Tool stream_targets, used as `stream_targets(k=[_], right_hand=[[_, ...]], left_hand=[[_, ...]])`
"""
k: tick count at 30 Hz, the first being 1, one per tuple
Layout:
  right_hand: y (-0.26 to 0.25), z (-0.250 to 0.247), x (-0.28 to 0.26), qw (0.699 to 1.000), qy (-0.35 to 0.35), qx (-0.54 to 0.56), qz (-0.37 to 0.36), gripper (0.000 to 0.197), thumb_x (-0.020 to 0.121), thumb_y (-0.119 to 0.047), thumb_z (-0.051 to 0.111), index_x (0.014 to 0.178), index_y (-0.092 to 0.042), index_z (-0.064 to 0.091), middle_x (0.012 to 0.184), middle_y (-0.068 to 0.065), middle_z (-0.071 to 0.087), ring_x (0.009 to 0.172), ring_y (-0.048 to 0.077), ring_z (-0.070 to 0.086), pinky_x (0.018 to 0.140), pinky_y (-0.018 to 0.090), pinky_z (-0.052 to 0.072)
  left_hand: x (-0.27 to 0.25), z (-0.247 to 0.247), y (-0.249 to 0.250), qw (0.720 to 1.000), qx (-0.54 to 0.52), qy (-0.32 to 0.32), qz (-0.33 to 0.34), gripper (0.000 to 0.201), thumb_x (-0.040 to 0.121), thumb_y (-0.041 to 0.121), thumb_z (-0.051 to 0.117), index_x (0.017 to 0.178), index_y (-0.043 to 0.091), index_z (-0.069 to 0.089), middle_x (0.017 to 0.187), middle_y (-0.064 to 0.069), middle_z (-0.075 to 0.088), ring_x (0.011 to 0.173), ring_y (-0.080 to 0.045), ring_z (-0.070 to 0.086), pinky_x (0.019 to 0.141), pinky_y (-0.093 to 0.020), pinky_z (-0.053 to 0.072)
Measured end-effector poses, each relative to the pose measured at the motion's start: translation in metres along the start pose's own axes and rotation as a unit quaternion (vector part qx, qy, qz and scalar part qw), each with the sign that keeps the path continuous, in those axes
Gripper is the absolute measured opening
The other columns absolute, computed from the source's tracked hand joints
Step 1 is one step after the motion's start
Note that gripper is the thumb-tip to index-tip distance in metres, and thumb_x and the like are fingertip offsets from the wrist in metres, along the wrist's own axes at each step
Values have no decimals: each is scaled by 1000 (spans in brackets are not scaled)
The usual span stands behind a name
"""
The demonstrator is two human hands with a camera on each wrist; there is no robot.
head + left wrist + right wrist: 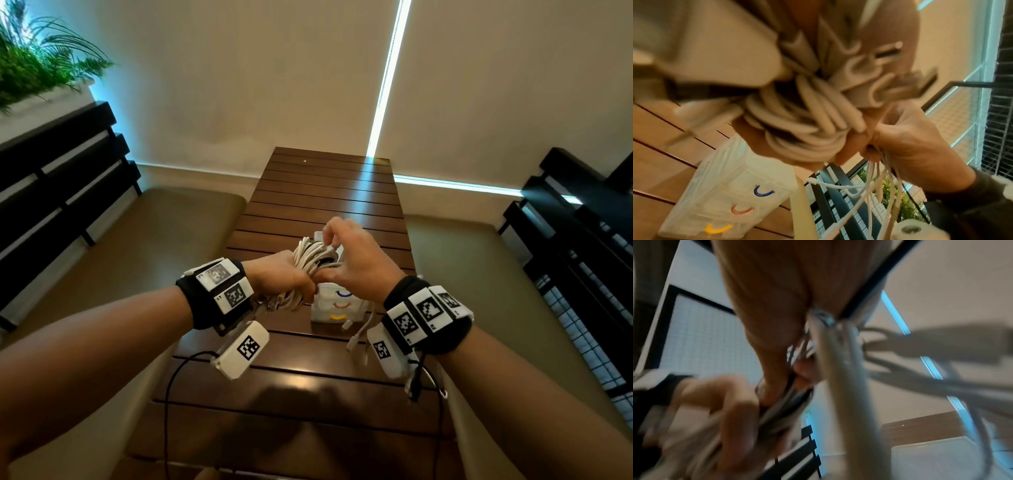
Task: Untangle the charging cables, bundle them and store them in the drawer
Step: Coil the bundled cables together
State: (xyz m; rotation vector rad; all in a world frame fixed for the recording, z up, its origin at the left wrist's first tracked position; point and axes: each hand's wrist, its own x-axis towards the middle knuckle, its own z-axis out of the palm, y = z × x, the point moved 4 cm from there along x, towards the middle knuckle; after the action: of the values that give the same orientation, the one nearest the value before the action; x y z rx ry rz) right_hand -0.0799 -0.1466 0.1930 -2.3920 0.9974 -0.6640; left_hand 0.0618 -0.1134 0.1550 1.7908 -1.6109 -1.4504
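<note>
A bundle of white charging cables (308,257) is held up over the wooden slatted table (325,192). My left hand (281,277) grips the coil in its fist, and several loose plug ends (877,183) hang below it. My right hand (356,257) pinches the coil's far end, fingers on top and thumb beneath. A white plug (318,236) sticks up beside its fingertips. Just below the hands, a small translucent drawer unit (334,308) with blue, red and yellow handles stands on the table, its drawers shut. More white cable ends (356,334) lie at its right. Both wrist views are blurred.
Padded benches (144,246) flank the table, backed by black slatted rails (61,192). A green plant (37,65) sits at the upper left. A thin black wire (171,394) from my left wrist device loops over the table's near left edge.
</note>
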Motion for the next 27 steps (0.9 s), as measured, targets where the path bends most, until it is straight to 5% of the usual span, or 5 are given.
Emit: stream_targets(k=[6,9,11,23,27], right_hand=[[5,-13,-3,986,-82,-133,51,68,90,-40,62,147,-21,30,123,5,53,103,17,55,86,27,45],[2,-18,-10,961,-68,-264,44,44,95,-55,43,111,-17,59,77,-7,52,74,13,46,58,23,31],[6,-15,-13,969,-68,-234,37,42,94,-57,41,93,-20,60,67,-13,40,69,12,43,56,26,28],[22,0,-16,972,-53,-229,22,39,92,-63,39,87,-25,50,80,-6,56,77,17,54,62,33,41],[26,13,-29,979,-128,-160,21,22,94,-50,50,88,-29,46,81,-9,54,76,15,51,65,32,40]], left_hand=[[4,-2,9,998,-39,44,12,34,60,14,72,92,4,70,94,-20,70,80,-30,65,85,-51,54],[2,-3,13,997,-60,42,32,17,72,3,67,87,11,72,89,-7,71,84,-23,64,86,-42,52],[1,-2,10,996,-67,46,33,18,75,-2,66,89,6,71,88,-9,69,81,-23,63,83,-40,53],[-4,-2,-9,996,-71,59,0,12,74,1,67,85,6,67,79,-13,65,74,-26,62,75,-37,52],[-11,-4,-19,997,-75,31,-12,12,75,-2,66,85,5,63,77,-13,63,71,-26,61,70,-35,53]])
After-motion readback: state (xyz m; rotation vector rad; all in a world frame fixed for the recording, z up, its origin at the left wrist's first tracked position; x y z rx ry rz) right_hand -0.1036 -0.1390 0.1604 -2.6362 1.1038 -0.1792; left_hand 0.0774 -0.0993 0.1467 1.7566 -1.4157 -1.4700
